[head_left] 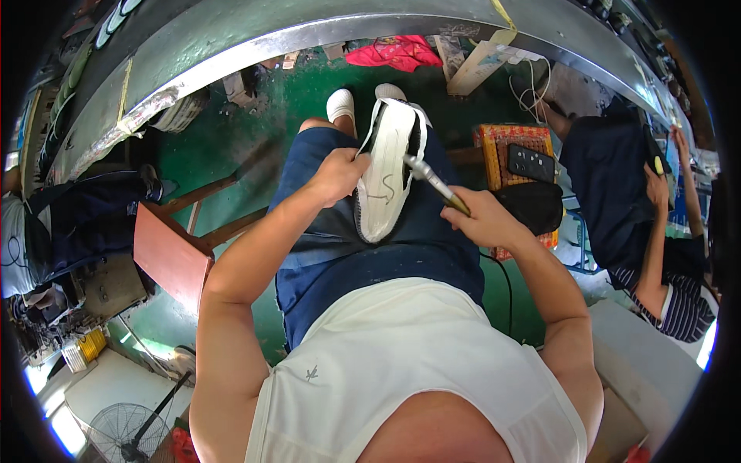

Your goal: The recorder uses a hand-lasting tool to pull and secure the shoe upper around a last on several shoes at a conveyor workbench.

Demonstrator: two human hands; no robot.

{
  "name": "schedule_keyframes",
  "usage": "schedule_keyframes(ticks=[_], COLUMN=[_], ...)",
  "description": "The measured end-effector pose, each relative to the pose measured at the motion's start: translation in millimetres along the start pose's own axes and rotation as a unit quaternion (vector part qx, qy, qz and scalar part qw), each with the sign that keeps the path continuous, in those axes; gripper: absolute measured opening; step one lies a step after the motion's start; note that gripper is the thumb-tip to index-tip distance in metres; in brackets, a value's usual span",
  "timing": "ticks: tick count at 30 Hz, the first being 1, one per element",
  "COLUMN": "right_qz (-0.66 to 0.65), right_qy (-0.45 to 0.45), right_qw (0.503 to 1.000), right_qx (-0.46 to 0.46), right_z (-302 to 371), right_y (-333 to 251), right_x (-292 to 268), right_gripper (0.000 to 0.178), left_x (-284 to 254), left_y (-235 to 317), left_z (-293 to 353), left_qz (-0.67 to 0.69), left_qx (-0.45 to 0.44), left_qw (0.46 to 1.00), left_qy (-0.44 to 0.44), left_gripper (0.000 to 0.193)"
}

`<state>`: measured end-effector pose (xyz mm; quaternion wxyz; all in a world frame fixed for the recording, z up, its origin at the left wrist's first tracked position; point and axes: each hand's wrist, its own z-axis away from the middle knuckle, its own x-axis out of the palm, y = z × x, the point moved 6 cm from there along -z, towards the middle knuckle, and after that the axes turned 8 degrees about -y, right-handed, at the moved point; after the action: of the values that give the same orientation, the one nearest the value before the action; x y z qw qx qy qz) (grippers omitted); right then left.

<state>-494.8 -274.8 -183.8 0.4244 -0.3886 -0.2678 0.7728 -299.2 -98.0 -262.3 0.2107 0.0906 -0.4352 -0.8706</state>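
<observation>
White-soled shoe (386, 176) on the lap, sole up, gripped at its edge by the clenched left hand (337, 174). Right hand (485, 219) closed around a metal tool (434, 182), tip touching the sole. Orange crate (515, 147) just beyond, dark flat packages on top.

I wear a white sleeveless top (401, 347) with a small dark emblem (311, 374) at its left chest, dark blue shorts (363, 255) below it, and white shoes (340, 103).
</observation>
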Motion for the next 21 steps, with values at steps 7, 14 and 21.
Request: schedule_keyframes(ticks=[7, 14, 21], right_qz=[0.211, 0.348, 0.388], right_qy=[0.015, -0.020, -0.246], right_qw=[0.971, 0.927, 0.888], right_qx=[-0.111, -0.141, 0.015], right_z=[-10.8, -37.1, -50.1], right_y=[-25.2, -61.1, -73.3], right_x=[-3.7, -19.9, -15.1], right_gripper=[0.046, 0.056, 0.038], left_x=[31.6, 45.1, 51.9], left_y=[-3.7, -15.1, -16.5], left_z=[36.7, 45.0, 29.6], left_qz=[0.200, 0.101, 0.425], left_qx=[0.084, 0.112, 0.042], left_qw=[0.968, 0.988, 0.904], left_qy=[-0.129, -0.034, -0.005], left_gripper=[0.069, 0.090, 0.074])
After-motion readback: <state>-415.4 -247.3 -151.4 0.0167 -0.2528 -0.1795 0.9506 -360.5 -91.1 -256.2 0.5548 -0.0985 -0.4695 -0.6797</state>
